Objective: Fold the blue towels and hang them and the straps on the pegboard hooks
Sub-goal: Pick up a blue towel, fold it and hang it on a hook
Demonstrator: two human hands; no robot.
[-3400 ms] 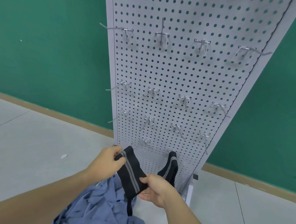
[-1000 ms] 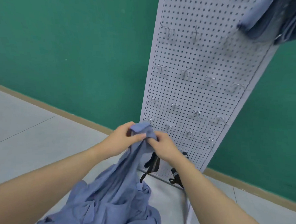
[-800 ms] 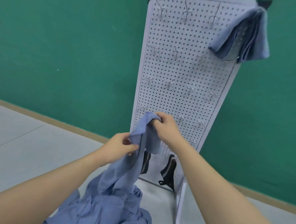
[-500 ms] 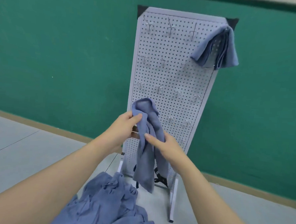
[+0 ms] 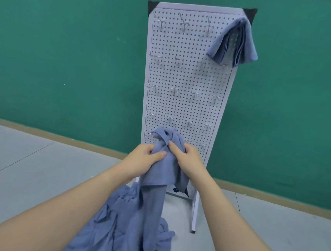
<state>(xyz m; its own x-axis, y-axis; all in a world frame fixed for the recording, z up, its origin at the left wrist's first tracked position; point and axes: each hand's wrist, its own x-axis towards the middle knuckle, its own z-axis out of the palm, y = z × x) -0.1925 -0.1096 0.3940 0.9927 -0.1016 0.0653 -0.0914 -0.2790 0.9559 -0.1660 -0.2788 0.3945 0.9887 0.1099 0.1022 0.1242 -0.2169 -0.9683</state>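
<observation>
A crumpled blue towel (image 5: 163,163) is held up in front of the lower part of the white pegboard (image 5: 184,78), its end hanging down to a loose heap of blue towels (image 5: 117,224) on the floor. A folded blue towel (image 5: 235,44) is draped over a hook at the pegboard's upper right corner. Metal hooks (image 5: 175,90) are set in rows across the board.

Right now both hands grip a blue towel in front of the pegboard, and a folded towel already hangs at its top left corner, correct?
Not quite: in the head view the folded towel hangs at the pegboard's top right corner. Left hand and right hand do grip the blue towel.
</observation>
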